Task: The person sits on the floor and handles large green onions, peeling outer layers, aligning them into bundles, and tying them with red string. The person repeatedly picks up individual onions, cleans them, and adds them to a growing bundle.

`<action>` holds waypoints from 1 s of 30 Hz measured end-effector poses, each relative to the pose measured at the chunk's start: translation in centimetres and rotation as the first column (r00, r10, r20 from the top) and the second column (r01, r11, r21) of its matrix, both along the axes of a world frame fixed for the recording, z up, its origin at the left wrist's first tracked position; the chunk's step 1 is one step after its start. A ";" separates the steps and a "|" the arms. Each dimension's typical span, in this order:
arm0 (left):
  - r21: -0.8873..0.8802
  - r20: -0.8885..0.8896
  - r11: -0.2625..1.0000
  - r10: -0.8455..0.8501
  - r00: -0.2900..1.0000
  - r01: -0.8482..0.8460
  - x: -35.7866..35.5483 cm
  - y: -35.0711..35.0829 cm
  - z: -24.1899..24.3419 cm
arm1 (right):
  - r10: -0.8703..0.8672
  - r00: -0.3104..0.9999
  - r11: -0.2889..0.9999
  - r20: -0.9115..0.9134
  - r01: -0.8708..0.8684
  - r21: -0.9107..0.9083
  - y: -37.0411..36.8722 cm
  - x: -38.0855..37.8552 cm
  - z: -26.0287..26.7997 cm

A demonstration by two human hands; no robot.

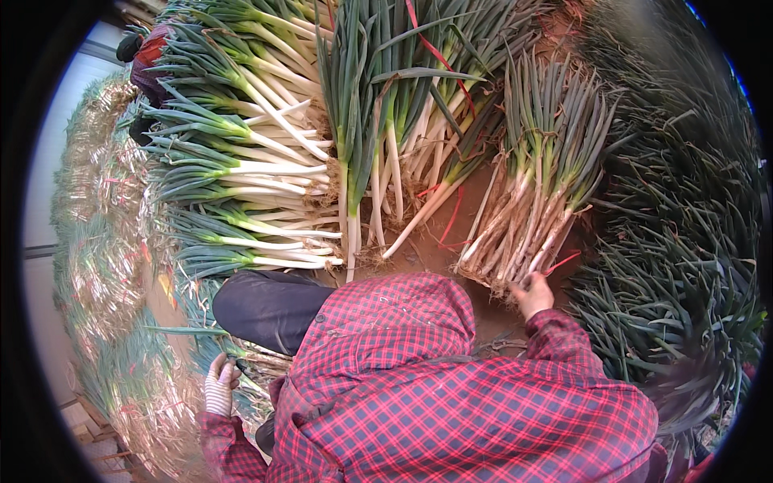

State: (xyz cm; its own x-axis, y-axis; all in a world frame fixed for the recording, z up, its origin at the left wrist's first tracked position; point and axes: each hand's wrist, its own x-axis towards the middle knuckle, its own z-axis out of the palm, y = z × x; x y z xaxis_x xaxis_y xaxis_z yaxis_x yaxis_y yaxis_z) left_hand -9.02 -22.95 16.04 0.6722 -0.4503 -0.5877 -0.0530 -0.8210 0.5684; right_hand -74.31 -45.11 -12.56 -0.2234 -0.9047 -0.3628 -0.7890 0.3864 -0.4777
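Note:
My right hand (pixel 534 296), bare, touches the root ends of a bundle of long green onions (pixel 531 199) with soil-stained stalks and drooping leaves. A red strip (pixel 563 263) sticks out just beside its fingers; whether they grip the roots or the strip is unclear. My left hand (pixel 221 381), in a striped glove, is low on the left with fingers bent, near loose onion leaves and something small and dark. Cleaned green onions (pixel 272 172) with white stalks lie heaped ahead, roots facing right. A few more long green onions (pixel 353 139) lie crosswise against that heap.
Dense green onion leaves (pixel 664 259) cover the right side. More bundled onions (pixel 99 241) line the left, by a pale wall (pixel 42 193). Another person (pixel 151 69) is bent over at upper left. Red strips (pixel 453 217) lie on the brown ground (pixel 423 250).

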 end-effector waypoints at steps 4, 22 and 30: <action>0.053 -0.055 0.998 -0.037 0.998 0.040 -0.5 0.2 -0.9 | 0.289 0.952 0.955 -0.100 -0.278 0.106 2.4 0.3 -2.8; 0.095 -0.026 0.991 -0.089 0.996 0.091 -1.2 1.8 -3.3 | -0.248 0.961 0.955 0.123 0.221 0.198 4.2 -1.1 -5.0; 0.032 -0.070 0.996 -0.078 0.994 0.081 -1.6 1.9 -3.8 | -0.363 0.917 0.932 0.167 0.353 0.087 5.4 -0.2 -7.3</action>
State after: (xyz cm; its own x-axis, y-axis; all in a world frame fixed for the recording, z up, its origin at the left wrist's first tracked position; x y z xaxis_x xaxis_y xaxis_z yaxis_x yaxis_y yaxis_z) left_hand -10.61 -21.00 12.27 0.5927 -0.4793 -0.6473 -0.0808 -0.8350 0.5443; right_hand -74.54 -39.74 -19.88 -0.4561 -0.7543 -0.4722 -0.4975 0.6561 -0.5675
